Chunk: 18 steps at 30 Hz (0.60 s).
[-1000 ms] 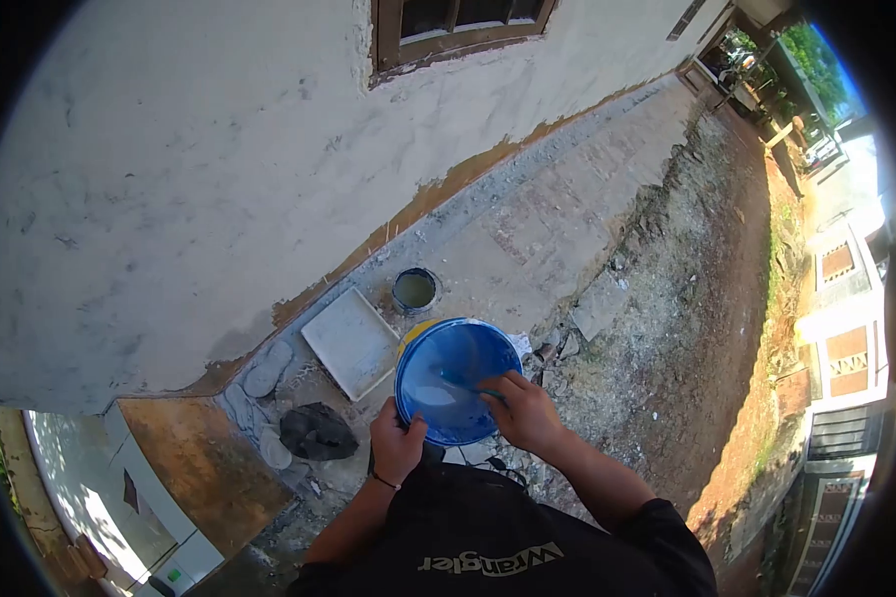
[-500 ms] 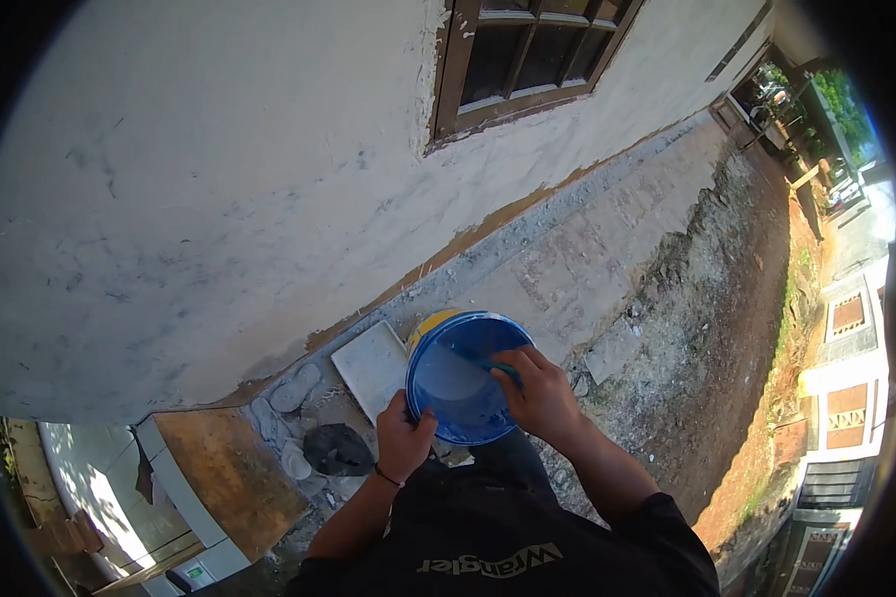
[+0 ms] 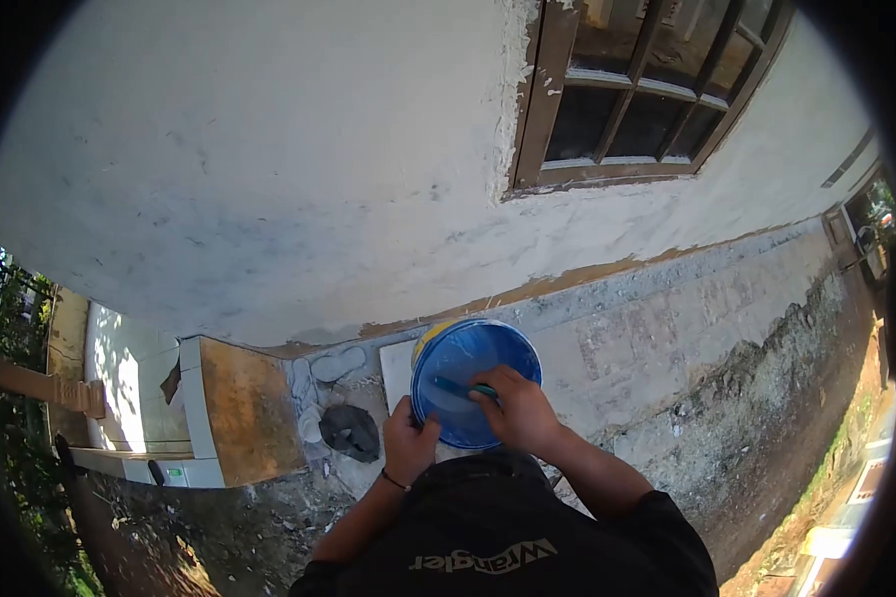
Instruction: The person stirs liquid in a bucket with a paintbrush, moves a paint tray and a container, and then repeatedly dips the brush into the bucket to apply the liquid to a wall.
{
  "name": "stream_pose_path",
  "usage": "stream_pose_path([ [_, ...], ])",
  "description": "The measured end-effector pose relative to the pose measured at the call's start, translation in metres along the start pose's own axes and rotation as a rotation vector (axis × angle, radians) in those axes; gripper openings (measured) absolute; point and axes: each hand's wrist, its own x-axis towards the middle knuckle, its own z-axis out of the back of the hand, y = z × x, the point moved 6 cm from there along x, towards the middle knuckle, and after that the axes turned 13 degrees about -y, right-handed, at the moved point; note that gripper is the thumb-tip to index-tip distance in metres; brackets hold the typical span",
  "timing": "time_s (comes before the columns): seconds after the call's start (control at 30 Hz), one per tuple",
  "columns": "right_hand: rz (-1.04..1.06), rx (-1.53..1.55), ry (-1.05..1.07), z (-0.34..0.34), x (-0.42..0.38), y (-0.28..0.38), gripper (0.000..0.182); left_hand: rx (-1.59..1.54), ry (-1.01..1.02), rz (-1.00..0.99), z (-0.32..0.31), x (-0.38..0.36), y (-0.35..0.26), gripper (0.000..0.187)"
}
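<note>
One blue bucket (image 3: 508, 348) is below the right hand (image 3: 524, 413) — its near left rim pinched in the left hand (image 3: 410, 445). The right fingers curl tightly around a green handle (image 3: 484, 391).

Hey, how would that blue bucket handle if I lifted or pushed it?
The blue bucket is probably heavier than when empty, since pale liquid pools inside. That liquid may slosh or spill if it tips, as the top is open. It's likely fairly stiff, showing no obvious bend where the left hand grips it.
</note>
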Motion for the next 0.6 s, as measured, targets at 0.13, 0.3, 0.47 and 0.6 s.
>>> stream_pose_path([
  [0.13, 0.013, 0.062, 0.059, -0.003, 0.010, -0.001, 0.013, 0.011, -0.080, -0.026, 0.004, -0.009, 0.004, 0.012],
  [0.3, -0.014, 0.118, 0.042, -0.004, 0.015, 0.007, 0.014, -0.042, -0.147, -0.007, 0.014, -0.017, -0.002, 0.009],
  [0.47, 0.066, 0.078, -0.066, 0.007, 0.016, 0.050, 0.013, -0.097, -0.113, 0.031, 0.043, -0.012, 0.003, 0.008],
  [0.6, 0.200, 0.065, -0.182, 0.011, 0.014, 0.087, 0.012, -0.101, -0.119, 0.007, 0.069, -0.004, 0.005, 0.008],
])
